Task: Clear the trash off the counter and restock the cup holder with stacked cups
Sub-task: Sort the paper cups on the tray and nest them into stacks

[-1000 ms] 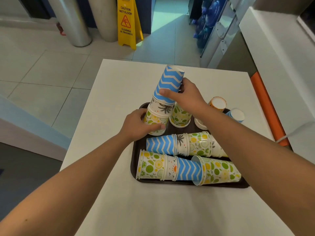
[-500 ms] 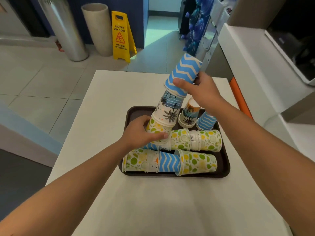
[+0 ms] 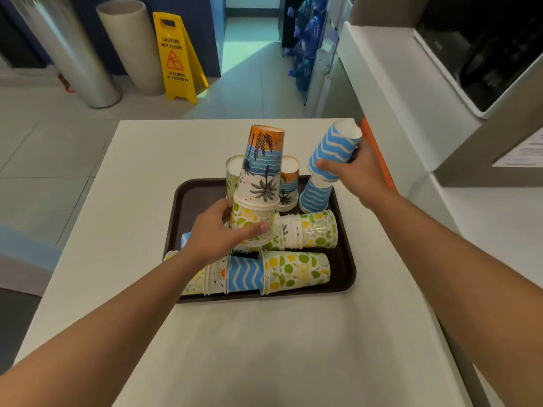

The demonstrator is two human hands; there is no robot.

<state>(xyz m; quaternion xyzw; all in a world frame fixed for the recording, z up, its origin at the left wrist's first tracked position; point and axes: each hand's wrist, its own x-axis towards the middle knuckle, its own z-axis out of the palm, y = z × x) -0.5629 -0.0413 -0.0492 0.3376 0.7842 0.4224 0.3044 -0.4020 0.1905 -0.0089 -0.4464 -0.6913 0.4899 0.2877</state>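
On the white counter (image 3: 264, 348) the left hand (image 3: 217, 233) gripped a leaning inverted stack (image 3: 258, 189); beside it the right hand (image 3: 352, 171) clutched a blue zigzag cup (image 3: 332, 154); a nudge could topple the stack.

Bright, even indoor light; soft shadows, slight motion blur, perhaps wide-angle bending at edges.

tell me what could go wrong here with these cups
1. The upside-down stack that the left hand grips leans over the lying cups; its palm cup on top could slide off or tip.
2. The right hand holds a blue zigzag cup just above another blue cup by the tray's right rim; a nudge there might knock that one over.
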